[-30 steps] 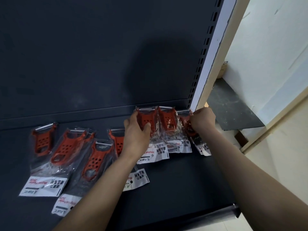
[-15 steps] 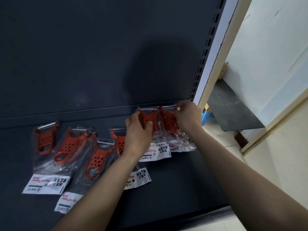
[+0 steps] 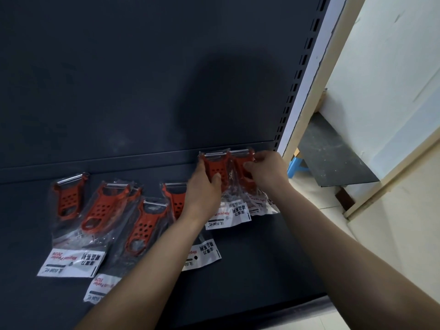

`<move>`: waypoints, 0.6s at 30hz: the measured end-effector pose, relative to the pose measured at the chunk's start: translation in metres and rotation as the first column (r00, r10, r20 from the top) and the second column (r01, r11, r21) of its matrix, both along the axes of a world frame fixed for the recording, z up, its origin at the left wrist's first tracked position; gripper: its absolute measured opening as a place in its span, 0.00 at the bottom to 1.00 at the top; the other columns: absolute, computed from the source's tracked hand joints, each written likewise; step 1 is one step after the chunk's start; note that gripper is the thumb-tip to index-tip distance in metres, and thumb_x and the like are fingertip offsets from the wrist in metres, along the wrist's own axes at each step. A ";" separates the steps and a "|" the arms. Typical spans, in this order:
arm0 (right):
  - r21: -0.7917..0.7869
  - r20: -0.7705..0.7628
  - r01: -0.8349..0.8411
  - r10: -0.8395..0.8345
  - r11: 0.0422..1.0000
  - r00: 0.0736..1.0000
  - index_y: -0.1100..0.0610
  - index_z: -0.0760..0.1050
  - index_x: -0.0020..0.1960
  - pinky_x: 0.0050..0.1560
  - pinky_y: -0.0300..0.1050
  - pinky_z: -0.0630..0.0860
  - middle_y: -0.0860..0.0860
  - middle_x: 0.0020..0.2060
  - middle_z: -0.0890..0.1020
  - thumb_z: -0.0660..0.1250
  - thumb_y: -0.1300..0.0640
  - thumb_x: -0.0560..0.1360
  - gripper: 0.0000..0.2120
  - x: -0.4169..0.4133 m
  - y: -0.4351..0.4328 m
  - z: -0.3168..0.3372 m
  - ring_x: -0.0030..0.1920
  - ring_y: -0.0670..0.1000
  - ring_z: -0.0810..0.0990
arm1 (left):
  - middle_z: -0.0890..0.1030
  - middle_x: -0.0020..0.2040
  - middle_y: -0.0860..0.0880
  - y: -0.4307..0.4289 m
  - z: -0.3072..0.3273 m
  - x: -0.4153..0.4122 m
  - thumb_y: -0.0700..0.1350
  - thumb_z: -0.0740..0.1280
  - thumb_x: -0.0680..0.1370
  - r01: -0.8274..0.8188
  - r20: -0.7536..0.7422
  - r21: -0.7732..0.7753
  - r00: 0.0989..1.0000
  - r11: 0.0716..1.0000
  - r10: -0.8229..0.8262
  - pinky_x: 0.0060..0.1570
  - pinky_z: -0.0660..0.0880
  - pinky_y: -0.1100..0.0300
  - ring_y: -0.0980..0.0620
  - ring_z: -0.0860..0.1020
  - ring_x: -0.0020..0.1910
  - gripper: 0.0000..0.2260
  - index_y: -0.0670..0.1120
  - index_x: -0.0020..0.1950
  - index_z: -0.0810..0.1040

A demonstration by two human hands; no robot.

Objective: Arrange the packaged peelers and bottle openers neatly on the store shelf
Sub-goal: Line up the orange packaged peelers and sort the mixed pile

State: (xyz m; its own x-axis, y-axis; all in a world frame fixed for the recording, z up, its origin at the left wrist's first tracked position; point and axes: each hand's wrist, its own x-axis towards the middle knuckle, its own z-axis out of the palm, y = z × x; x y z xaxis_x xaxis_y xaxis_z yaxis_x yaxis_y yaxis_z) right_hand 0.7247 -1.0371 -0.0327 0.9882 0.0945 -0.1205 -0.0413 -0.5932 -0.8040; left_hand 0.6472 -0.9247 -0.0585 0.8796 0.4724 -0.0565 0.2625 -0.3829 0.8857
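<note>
Several red peelers in clear packets with white labels lie on a dark shelf (image 3: 250,270). My left hand (image 3: 204,189) grips one packet (image 3: 216,167) at the shelf's back, thumb on its red handle. My right hand (image 3: 266,172) pinches the neighbouring packet (image 3: 240,163) just to the right, overlapping further packets beneath. To the left lie loose packets: a far-left one (image 3: 67,198), a tilted one (image 3: 104,206), a lower one (image 3: 145,225), and one (image 3: 176,198) partly hidden under my left wrist.
The dark back panel (image 3: 142,79) rises behind the packets. A slotted upright post (image 3: 300,86) marks the shelf's right end. Beyond it are a pale wall, a dark board (image 3: 333,153) and a blue stool (image 3: 294,164) on the floor.
My right hand moved left from the rightmost packet by the post onto the packet next to my left hand's. The right-hand packets are now bunched closer together. My left hand stayed put.
</note>
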 end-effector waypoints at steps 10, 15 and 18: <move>-0.189 0.293 -0.067 0.121 0.980 0.948 0.58 0.76 0.52 0.49 0.46 0.71 0.54 0.46 0.77 0.63 0.57 0.74 0.09 -0.009 0.016 0.013 0.50 0.54 0.74 | 0.70 0.66 0.46 0.026 0.024 -0.030 0.43 0.61 0.79 -0.125 0.069 0.299 0.992 0.946 0.109 0.54 0.62 0.69 0.50 0.71 0.63 0.17 0.44 0.69 0.68; -0.215 0.315 -0.356 0.410 0.909 0.856 0.58 0.78 0.58 0.56 0.49 0.75 0.55 0.51 0.82 0.64 0.58 0.76 0.12 -0.056 0.054 0.032 0.53 0.54 0.79 | 0.76 0.54 0.42 0.063 0.027 -0.069 0.39 0.65 0.76 -0.148 -0.003 0.511 0.985 0.847 0.174 0.51 0.69 0.57 0.43 0.75 0.54 0.09 0.42 0.56 0.76; -0.385 0.152 -0.501 0.589 0.775 0.794 0.58 0.78 0.54 0.54 0.50 0.76 0.58 0.50 0.81 0.65 0.56 0.75 0.10 -0.077 0.080 0.027 0.52 0.59 0.79 | 0.79 0.49 0.41 0.076 0.027 -0.092 0.46 0.69 0.74 -0.001 -0.242 0.548 0.957 0.836 0.160 0.43 0.69 0.56 0.41 0.77 0.49 0.09 0.43 0.50 0.76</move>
State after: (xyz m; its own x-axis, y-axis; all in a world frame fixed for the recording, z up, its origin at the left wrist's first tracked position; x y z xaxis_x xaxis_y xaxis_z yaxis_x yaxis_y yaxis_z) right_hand 0.6481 -0.9573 -0.0055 0.7788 0.6272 0.0037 0.5410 -0.6689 -0.5098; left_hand 0.5554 -0.8491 -0.0318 0.8248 0.5654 0.0007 0.5087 -0.7426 0.4356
